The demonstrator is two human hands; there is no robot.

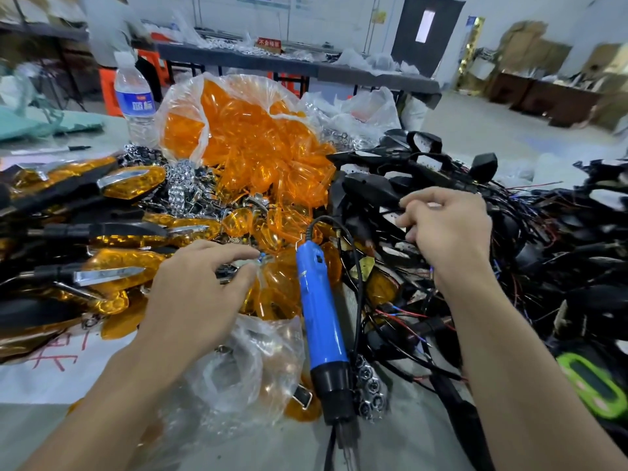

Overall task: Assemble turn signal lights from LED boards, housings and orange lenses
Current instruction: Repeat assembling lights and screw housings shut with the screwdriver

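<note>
Finished orange-lensed turn signals (132,186) lie stacked; many wired black housings (370,190) remain. My left hand (200,287) pinches 1 small dark part (227,270), right hand (448,226) 1 housing.

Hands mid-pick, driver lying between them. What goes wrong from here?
1. The right hand grips a housing in the wire tangle. Pulling may snag wires and drag its neighbours.
2. The driver lies loose among lenses, and its cord loops toward those wires, so it could get yanked.
3. The left hand pinches a small part over the lenses. If dropped, it likely vanishes in the clutter.
</note>
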